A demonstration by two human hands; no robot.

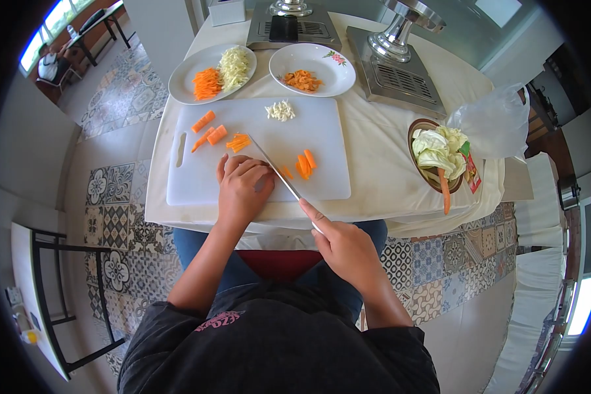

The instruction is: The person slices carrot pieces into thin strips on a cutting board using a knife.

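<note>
My right hand (341, 244) is wrapped round the white handle of a knife (284, 176), whose blade points up and left over the white cutting board (203, 180). Against the board beside the blade, my left hand (245, 187) has its fingers bent and pressed together; whatever lies under them is hidden. Just above it are carrot sticks (238, 142). Carrot chunks (210, 134) lie at the board's left, and more cut carrot (305, 164) is right of the blade. A small pile of chopped white pieces (280, 110) sits near the top edge.
Behind the board stand a plate of shredded carrot and pale shreds (186, 93) and a floral plate (338, 82) with orange pieces. Metal stands (400, 79) are at the back. A brown bowl (415, 154) of cabbage and a plastic bag (496, 121) are at right. A person (49, 64) sits far left.
</note>
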